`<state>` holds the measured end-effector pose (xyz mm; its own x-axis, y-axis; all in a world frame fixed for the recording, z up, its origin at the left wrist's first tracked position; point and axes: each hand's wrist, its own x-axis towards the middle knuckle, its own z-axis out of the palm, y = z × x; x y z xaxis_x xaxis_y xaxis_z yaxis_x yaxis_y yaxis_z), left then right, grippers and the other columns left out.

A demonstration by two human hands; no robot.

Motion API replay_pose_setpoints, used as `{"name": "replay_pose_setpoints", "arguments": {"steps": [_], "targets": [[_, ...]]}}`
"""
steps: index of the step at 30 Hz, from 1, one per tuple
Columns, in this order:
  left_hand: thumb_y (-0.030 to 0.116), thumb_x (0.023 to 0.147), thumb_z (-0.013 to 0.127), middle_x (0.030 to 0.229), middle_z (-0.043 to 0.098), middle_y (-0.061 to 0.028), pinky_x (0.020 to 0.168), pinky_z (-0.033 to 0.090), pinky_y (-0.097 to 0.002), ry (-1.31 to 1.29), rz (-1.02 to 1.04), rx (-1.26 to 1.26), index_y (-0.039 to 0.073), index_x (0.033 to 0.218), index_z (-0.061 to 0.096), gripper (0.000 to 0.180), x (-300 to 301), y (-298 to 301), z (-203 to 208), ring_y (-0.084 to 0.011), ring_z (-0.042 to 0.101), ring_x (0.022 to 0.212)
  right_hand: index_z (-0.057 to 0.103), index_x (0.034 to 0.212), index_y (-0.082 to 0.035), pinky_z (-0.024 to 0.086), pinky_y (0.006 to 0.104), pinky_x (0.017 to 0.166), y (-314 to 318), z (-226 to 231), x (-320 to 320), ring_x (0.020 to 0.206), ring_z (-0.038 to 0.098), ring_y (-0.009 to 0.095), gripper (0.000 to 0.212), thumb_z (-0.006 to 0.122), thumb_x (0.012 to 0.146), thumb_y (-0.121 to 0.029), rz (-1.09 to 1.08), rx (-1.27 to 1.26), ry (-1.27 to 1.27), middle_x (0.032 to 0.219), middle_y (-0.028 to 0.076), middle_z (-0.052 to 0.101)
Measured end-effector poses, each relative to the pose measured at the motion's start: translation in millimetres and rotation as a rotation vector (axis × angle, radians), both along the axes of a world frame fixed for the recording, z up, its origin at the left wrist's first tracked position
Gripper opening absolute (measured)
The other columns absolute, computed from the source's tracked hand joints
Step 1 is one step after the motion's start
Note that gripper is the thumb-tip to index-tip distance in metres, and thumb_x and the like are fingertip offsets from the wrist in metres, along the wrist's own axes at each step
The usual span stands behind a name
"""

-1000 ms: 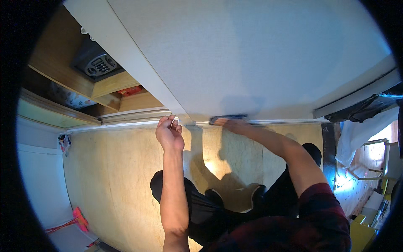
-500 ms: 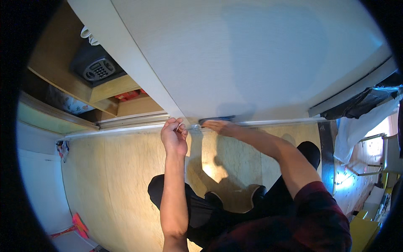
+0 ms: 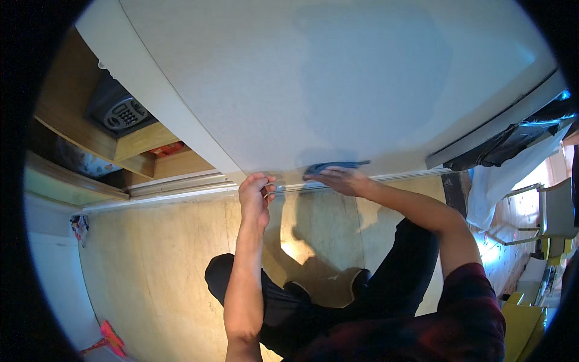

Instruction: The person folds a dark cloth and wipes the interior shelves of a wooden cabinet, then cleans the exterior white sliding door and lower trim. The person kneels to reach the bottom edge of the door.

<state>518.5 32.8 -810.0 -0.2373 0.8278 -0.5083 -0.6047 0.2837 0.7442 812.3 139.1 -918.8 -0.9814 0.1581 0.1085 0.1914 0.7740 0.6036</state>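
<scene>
A dark blue cloth lies against the bottom part of a pale sliding door panel. My right hand presses it there, fingers stretched along the cloth. My left hand is up beside the lower corner of the door's left edge. Its fingers are bent and a little apart, with nothing visible in them. The door's bottom rail runs just below both hands.
Left of the door, an open cabinet has wooden shelves, a dark safe with a keypad and a red package. Bags hang at the right, near a chair. My legs are bent over the beige floor.
My right hand has slid the cloth to the right along the door's lower part. My left hand's fingers have loosened slightly. The whole view has shifted a little.
</scene>
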Motion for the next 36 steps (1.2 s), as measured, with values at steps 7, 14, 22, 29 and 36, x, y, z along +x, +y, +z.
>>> {"name": "replay_pose_setpoints", "arguments": {"steps": [7,14,22,29,36], "targets": [[0.003,0.092,0.055,0.088,0.071,-0.0081,0.056,0.048,-0.0260,0.113,-0.018,-0.011,0.010,0.099,0.061,0.011,21.6,7.8,0.1,-0.0135,0.064,0.069,0.031,0.158,-0.014,0.035,0.0333,0.115,-13.0,68.2,-18.4,0.131,0.047,0.015,0.067,0.055,0.096,-0.017,-0.066,-0.195,0.102,0.164,-0.002,0.030],[0.007,0.091,0.050,0.077,0.062,-0.0021,0.054,0.041,-0.0252,0.085,0.269,0.054,0.012,0.092,0.059,0.010,19.2,24.1,-23.7,-0.0113,0.055,0.065,0.044,0.151,-0.012,0.039,0.0333,0.112,-15.2,74.8,-101.8,0.129,0.050,0.017,0.061,0.058,0.092,-0.014,0.089,-0.494,0.480,0.156,0.000,0.043],[0.001,0.088,0.054,0.078,0.063,-0.0056,0.055,0.037,-0.0242,0.316,0.277,0.150,0.014,0.090,0.045,0.015,51.4,23.8,-21.2,-0.0112,0.053,0.064,0.061,0.133,-0.011,0.009,0.0617,0.120,-36.4,110.4,-15.1,0.149,0.022,0.046,0.045,0.065,0.090,-0.025,-0.496,-0.006,1.153,0.159,0.012,0.037],[-0.002,0.094,0.055,0.084,0.068,-0.0048,0.059,0.042,-0.0252,0.470,-0.112,0.453,0.007,0.085,0.053,0.013,84.5,14.9,-32.2,-0.0089,0.054,0.066,0.016,0.158,0.002,0.008,0.0558,0.122,11.6,161.4,27.0,0.153,0.007,0.047,0.068,0.044,0.104,-0.026,-0.728,0.109,1.790,0.166,0.026,0.009],[0.004,0.094,0.061,0.091,0.072,-0.0041,0.063,0.045,-0.0243,0.463,-0.457,0.367,0.003,0.117,0.060,0.024,110.9,19.5,-60.8,-0.0098,0.063,0.075,0.009,0.159,0.002,0.004,0.0441,0.125,28.0,84.3,43.9,0.155,0.002,0.037,0.064,0.024,0.109,-0.036,-0.927,-0.144,2.302,0.167,0.022,0.003]]}}
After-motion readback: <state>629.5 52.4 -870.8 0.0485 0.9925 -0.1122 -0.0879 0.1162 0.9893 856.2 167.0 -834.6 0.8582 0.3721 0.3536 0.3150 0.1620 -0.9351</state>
